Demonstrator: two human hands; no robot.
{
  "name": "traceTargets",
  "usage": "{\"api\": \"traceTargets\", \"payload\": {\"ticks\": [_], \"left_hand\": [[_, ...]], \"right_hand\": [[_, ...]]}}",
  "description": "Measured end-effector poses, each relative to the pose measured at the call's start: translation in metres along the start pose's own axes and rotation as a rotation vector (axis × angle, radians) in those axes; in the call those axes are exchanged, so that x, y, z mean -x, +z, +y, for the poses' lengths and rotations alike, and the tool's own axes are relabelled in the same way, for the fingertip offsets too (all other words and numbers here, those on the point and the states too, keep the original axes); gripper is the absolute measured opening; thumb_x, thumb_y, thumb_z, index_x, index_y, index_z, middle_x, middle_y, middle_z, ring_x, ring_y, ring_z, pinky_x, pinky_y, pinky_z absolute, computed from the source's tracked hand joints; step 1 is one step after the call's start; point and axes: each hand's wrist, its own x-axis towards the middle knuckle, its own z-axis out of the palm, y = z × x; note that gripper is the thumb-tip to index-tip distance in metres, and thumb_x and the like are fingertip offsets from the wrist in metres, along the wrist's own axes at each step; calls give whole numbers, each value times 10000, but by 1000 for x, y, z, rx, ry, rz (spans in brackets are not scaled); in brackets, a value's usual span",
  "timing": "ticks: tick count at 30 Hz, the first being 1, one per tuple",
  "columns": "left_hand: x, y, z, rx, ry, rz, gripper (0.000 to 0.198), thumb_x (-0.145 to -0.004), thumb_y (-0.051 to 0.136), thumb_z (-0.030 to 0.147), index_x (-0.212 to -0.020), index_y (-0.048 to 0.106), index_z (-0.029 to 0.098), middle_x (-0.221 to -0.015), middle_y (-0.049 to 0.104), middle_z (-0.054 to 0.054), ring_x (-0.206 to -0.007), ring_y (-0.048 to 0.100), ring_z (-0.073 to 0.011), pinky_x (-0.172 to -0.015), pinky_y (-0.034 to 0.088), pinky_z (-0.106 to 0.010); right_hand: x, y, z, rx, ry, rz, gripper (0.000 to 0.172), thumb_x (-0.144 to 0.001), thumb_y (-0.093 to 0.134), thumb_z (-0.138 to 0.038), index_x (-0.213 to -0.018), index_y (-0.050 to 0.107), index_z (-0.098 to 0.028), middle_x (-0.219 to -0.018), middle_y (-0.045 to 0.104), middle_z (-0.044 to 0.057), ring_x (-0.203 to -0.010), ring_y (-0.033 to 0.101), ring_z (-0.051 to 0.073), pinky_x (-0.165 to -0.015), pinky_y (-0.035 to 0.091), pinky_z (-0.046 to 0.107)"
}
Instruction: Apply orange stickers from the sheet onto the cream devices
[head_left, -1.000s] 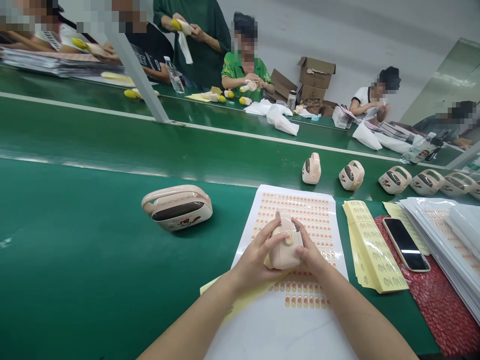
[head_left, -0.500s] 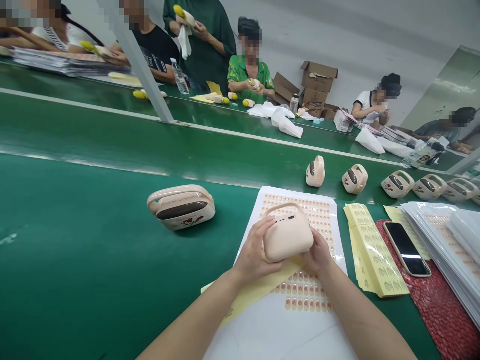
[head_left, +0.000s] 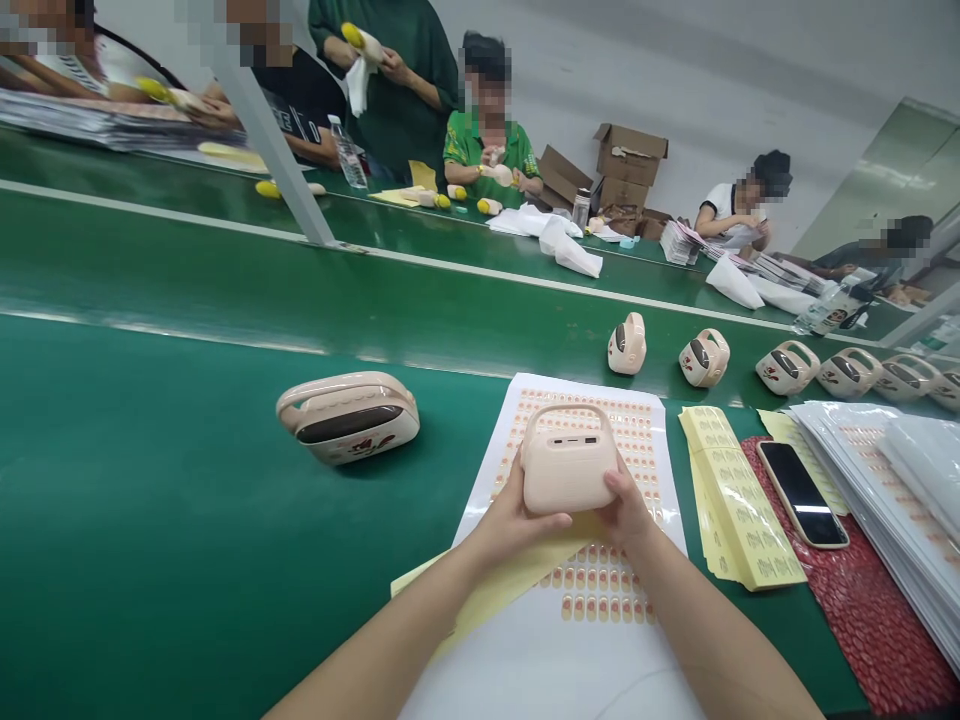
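Between both hands is a cream portable speaker (head_left: 568, 475) with a loop handle on top. Its face with a row of small ports near the upper edge is turned towards me. My left hand (head_left: 514, 510) grips its left side, thumb along the bottom. My right hand (head_left: 624, 500) holds the lower right corner, thumb on the front. Under it lie a white sheet of small oval stickers (head_left: 600, 580) and a yellow sheet (head_left: 487, 600), partly hidden by my hands. Left of them, a second speaker (head_left: 360, 420) with a dark panel and red print stands on the green table.
Several similar speakers (head_left: 787, 368) line the strip beyond the table edge. To the right lie yellow label sheets (head_left: 746, 500), a phone (head_left: 802, 495) on red bubble wrap (head_left: 885, 610), and stacked white sheets (head_left: 877, 500). A slanted post (head_left: 262, 130) rises at left. Co-workers sit or stand opposite.
The speaker in my hands has been turned, so its ports and front now face me squarely. My right thumb has come onto its front. The whole view has shifted slightly.
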Motion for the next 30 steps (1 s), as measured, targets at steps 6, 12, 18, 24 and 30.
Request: {"api": "traceTargets", "payload": {"ticks": [6,12,18,24,30], "left_hand": [[-4,-5,-1,99,-108,82,956,-618,587,724,-1305,243,154,-1298,361,-153,-1223,316,-331,-991,361,-408],[1,-4,13,131,-101,121,732,-679,618,541,-1249,329,186,-1241,409,-105,-1156,394,-285,-926,411,-343],[-4,-8,11,120,-144,145,760,-607,646,616,-1163,345,195,-1149,472,-117,-1058,478,-304,-848,463,-387],[-1,-5,22,139,-150,215,624,-622,660,533,-1071,386,197,-1082,504,-84,-1023,494,-273,-822,447,-357],[-6,-10,10,60,-202,164,718,-576,642,654,-1043,364,185,-1071,507,-116,-1004,505,-296,-795,469,-385]], "right_hand": [[-1,1,1,57,21,-10,733,-584,719,-437,-1222,427,-225,-1144,560,96,-1077,504,324,-884,448,438],[-1,-9,9,175,40,-18,794,-583,755,-488,-1252,403,-242,-1157,545,103,-1060,515,300,-893,436,438],[1,-12,9,325,14,-12,820,-586,768,-455,-1272,366,-251,-1218,504,94,-1144,453,295,-947,393,440],[1,-7,5,373,-17,-50,830,-585,765,-444,-1268,335,-250,-1227,494,92,-1152,447,289,-958,376,445],[0,-8,8,388,-25,3,761,-579,759,-448,-1205,382,-234,-1195,509,91,-1136,456,295,-952,379,444]]}}
